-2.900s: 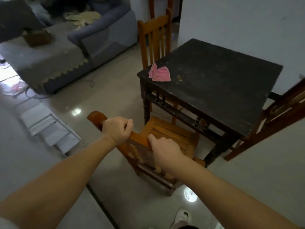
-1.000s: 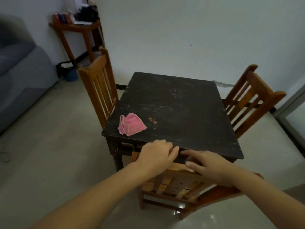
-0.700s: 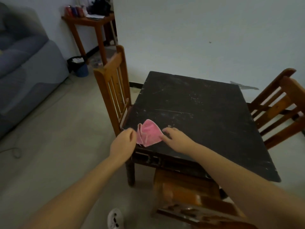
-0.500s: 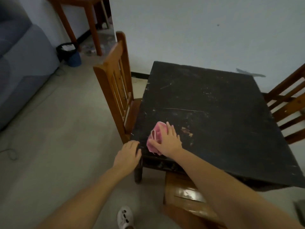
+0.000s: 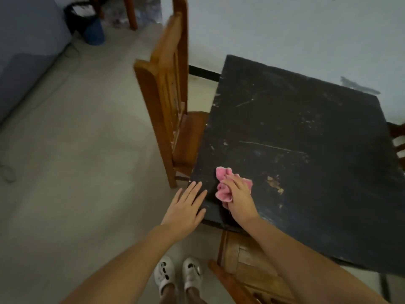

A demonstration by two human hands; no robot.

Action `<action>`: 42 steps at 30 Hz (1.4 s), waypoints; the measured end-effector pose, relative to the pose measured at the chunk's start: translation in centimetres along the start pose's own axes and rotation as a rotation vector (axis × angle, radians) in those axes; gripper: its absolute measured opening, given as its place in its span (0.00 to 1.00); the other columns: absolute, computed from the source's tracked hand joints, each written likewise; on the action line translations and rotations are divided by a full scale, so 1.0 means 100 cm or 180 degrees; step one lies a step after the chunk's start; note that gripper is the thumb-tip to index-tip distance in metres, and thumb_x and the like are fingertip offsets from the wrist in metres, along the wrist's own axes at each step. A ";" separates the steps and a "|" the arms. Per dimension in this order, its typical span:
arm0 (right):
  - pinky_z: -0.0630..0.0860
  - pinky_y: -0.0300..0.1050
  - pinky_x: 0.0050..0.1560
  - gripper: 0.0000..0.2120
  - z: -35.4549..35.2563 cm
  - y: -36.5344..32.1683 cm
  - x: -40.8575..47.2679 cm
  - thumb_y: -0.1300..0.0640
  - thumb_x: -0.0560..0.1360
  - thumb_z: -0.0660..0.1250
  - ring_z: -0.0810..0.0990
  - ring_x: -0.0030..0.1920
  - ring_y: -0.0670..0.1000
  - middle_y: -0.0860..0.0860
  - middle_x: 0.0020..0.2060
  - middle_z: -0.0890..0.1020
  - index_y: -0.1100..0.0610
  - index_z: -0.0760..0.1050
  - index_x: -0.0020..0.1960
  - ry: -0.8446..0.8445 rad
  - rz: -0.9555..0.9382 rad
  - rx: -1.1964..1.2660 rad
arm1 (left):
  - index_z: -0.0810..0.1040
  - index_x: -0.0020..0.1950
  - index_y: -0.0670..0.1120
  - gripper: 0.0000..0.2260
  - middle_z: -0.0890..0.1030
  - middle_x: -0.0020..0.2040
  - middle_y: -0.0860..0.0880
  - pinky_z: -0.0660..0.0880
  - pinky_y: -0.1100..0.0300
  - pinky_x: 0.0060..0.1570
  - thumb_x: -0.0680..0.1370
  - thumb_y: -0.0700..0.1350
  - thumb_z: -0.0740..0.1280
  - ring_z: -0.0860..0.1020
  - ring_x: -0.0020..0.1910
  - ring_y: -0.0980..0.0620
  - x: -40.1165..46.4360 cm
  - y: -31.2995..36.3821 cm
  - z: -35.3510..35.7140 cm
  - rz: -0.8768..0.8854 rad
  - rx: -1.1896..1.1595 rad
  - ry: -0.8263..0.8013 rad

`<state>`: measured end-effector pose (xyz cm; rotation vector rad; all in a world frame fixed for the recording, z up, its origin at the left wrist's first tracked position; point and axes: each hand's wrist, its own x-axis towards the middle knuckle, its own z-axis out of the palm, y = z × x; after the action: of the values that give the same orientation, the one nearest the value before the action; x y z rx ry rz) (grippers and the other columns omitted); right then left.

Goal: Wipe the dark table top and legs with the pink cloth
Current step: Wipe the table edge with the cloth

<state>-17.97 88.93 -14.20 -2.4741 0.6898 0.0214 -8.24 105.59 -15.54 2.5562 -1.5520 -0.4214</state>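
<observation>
My right hand point(image 5: 240, 197) grips the bunched pink cloth point(image 5: 222, 185) near the front-left corner of the scuffed dark wooden worktop point(image 5: 306, 150). My left hand point(image 5: 185, 208), fingers spread flat, rests at that corner's edge. Slatted brown wooden chair point(image 5: 166, 99) crowds the left edge; open grey floor point(image 5: 76, 150) beyond.

A wooden chair point(image 5: 166, 102) is standing pushed in at one side, and a second wooden chair point(image 5: 247, 266) is sitting nearest the camera. A dark bin point(image 5: 87, 23) is resting on the pale floor point(image 5: 76, 139) beside a blue-grey sofa point(image 5: 24, 51).
</observation>
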 end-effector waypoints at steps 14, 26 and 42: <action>0.76 0.53 0.56 0.17 0.092 -0.273 0.098 0.67 0.65 0.69 0.78 0.54 0.59 0.59 0.54 0.79 0.65 0.78 0.54 -0.1221 -0.2279 0.0459 | 0.70 0.68 0.44 0.30 0.72 0.67 0.44 0.67 0.47 0.63 0.74 0.57 0.46 0.71 0.66 0.45 -0.183 -0.188 -0.054 -0.2699 -0.0743 0.0789; 0.72 0.33 0.33 0.13 0.267 -0.565 0.065 0.64 0.76 0.64 0.75 0.39 0.42 0.48 0.48 0.76 0.56 0.77 0.59 -0.2712 -0.3891 0.0085 | 0.75 0.62 0.40 0.28 0.78 0.59 0.40 0.72 0.43 0.55 0.74 0.56 0.49 0.78 0.56 0.41 -0.431 -0.297 -0.037 -0.4938 -0.1291 0.1512; 0.75 0.45 0.47 0.15 0.470 -0.718 -0.148 0.62 0.73 0.67 0.77 0.50 0.49 0.51 0.59 0.75 0.50 0.77 0.58 -0.5289 -0.6939 -0.1073 | 0.68 0.69 0.41 0.36 0.72 0.67 0.43 0.68 0.49 0.63 0.75 0.63 0.39 0.70 0.66 0.45 -0.464 -0.228 0.072 -0.8510 -0.2234 0.2709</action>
<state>9.83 171.46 -14.16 -1.1915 -2.4684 1.0612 -11.20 157.49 -19.93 1.6525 2.0942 0.1375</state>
